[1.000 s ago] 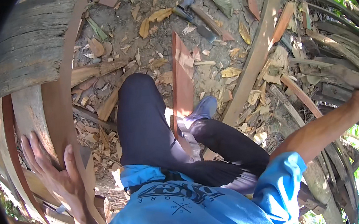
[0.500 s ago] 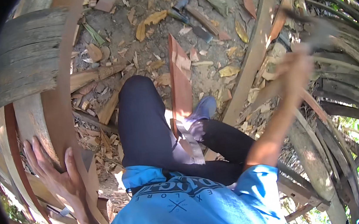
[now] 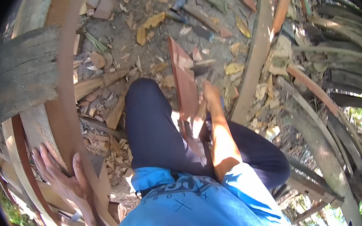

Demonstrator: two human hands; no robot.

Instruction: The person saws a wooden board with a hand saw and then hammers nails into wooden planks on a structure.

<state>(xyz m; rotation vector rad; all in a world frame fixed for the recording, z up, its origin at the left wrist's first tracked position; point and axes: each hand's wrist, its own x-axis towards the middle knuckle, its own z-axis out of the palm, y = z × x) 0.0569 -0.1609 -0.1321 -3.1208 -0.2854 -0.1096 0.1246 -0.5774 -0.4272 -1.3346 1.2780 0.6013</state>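
Observation:
My right hand [image 3: 211,94] is closed around the wooden handle of a chopping tool [image 3: 200,120], just right of the reddish wooden board [image 3: 181,80]. The handle's pale end points back toward my lap. Its dark head, beyond the hand, is too indistinct to name more exactly. That board tapers to a point at its far end, with a paler cut patch on its face; its near end runs down between my legs. At the left my left hand [image 3: 64,180] lies with fingers stretched and thumb spread against a long brown timber [image 3: 59,126].
A weathered grey plank [image 3: 22,74] crosses the timbers at the left. A hammer-like tool [image 3: 178,7] lies among leaves and wood chips on the ground. Beyond my right arm runs a long beam [image 3: 253,63], with curved wooden slats [image 3: 350,42] farther right.
My right hand has swung from raised at the far right down and inward, bringing the chopping tool beside the reddish board. The left hand stays against the timber. My right knee shows farther right.

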